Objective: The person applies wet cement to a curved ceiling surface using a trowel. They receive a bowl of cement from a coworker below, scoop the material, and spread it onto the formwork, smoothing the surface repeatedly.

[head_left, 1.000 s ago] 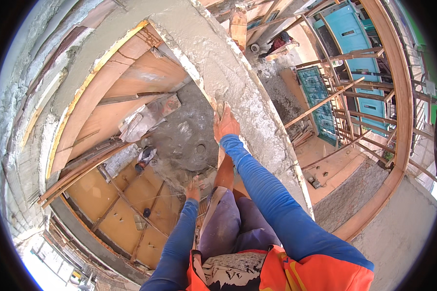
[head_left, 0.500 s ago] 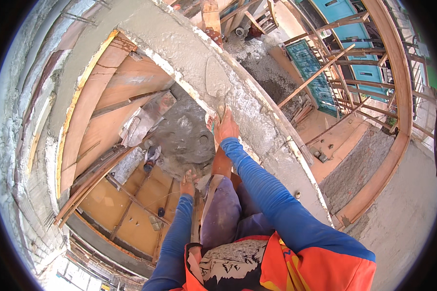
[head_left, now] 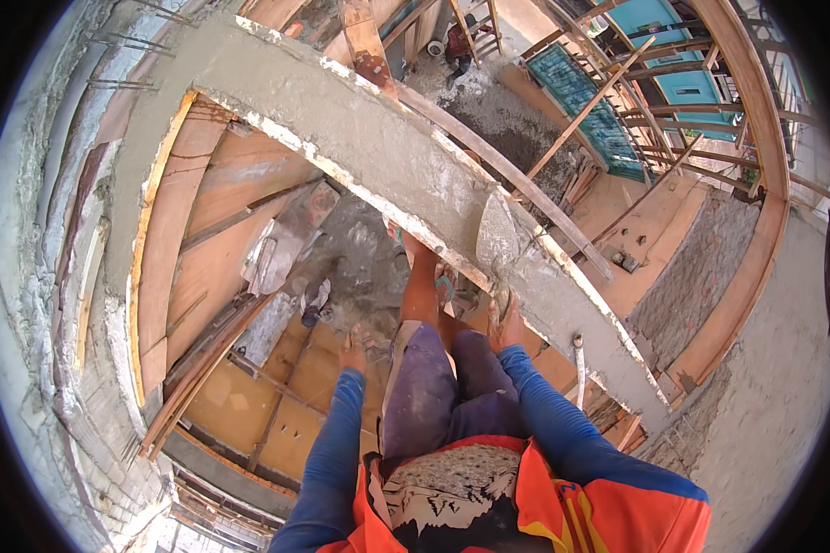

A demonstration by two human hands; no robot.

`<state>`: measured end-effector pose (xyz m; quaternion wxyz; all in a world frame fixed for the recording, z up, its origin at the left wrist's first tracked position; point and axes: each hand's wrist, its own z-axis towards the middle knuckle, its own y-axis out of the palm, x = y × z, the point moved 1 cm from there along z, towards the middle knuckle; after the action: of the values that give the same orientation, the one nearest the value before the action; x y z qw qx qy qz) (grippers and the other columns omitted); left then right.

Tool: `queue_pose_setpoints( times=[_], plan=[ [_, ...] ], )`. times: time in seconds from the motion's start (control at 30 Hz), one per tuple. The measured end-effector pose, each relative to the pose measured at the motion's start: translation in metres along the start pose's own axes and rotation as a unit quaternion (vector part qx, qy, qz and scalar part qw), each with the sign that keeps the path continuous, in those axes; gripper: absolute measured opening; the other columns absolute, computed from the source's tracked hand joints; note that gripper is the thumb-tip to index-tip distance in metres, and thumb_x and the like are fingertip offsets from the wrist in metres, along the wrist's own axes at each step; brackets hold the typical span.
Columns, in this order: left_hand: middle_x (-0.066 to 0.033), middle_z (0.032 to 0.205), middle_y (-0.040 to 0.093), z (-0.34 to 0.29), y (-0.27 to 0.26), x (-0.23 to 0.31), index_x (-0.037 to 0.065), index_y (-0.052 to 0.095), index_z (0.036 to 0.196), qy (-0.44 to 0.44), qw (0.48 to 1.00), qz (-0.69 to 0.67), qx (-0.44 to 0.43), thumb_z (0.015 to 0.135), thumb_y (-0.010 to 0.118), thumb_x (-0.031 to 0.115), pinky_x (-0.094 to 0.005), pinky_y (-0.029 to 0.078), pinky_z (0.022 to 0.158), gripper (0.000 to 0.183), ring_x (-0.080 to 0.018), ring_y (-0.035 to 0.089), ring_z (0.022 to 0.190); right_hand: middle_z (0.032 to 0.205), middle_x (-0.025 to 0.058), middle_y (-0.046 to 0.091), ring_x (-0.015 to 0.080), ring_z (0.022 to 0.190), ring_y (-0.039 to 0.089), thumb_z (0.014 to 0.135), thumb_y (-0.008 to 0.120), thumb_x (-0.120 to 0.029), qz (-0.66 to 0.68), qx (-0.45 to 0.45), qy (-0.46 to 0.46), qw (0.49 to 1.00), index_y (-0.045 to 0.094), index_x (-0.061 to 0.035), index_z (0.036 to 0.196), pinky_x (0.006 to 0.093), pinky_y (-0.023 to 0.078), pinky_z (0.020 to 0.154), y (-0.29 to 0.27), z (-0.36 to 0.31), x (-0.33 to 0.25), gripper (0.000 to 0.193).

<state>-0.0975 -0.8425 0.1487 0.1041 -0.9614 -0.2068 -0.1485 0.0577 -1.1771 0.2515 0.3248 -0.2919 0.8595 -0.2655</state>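
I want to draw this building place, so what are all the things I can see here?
concrete beam: one, grey, slanting across the middle
trowel: one, grey with cement, lying on the beam
wet cement heap: one, grey, below the beam
wooden boards: many, orange-brown, left and below
teal panels: two, upper right
wooden poles: several, brown, upper right
left hand: one, empty, above the boards, beside the knee
right hand: one, on the trowel handle

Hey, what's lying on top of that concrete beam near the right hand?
A steel trowel lies flat on the wet concrete beam, its handle held by the right hand. Grey mortar coats the beam top. What is under the blade is covered.
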Motion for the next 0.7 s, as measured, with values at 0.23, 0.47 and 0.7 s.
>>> queue_pose_setpoints(
  times=[0.23, 0.47, 0.7],
  plan=[
    [-0.0065, 0.113, 0.064, -0.014, 0.010, 0.027, 0.017, 0.050, 0.135, 0.004, 1.000, 0.008, -0.005, 0.100, 0.043, 0.046, -0.0310, 0.048, 0.075, 0.046, -0.0158, 0.063, 0.089, 0.121, 0.0335, 0.055, 0.0498, 0.112, 0.053, 0.096, 0.049, -0.043, -0.019, -0.056, -0.089, 0.994, 0.034, 0.0006, 0.140, 0.0495, 0.044, 0.096, 0.051, 0.044, -0.040, 0.064],
    [-0.0072, 0.110, 0.066, -0.040, 0.012, 0.040, 0.015, 0.053, 0.131, 0.036, 0.999, 0.030, 0.004, 0.101, 0.044, 0.041, -0.0294, 0.049, 0.071, 0.041, -0.0151, 0.064, 0.084, 0.122, 0.0276, 0.058, 0.0473, 0.104, 0.059, 0.094, 0.051, -0.041, -0.086, -0.086, -0.027, 0.992, 0.036, -0.0039, 0.140, 0.0494, 0.049, 0.089, 0.050, 0.052, -0.065, 0.061],
    [-0.0073, 0.107, 0.066, -0.054, 0.002, 0.036, 0.013, 0.053, 0.129, 0.027, 0.999, 0.032, -0.006, 0.101, 0.044, 0.041, -0.0299, 0.049, 0.069, 0.042, -0.0145, 0.064, 0.082, 0.131, 0.0279, 0.051, 0.0433, 0.115, 0.055, 0.095, 0.052, -0.035, 0.016, 0.045, 0.005, 0.999, 0.033, -0.0015, 0.143, 0.0476, 0.045, 0.096, 0.026, -0.014, 0.027, 0.062]
  ],
)
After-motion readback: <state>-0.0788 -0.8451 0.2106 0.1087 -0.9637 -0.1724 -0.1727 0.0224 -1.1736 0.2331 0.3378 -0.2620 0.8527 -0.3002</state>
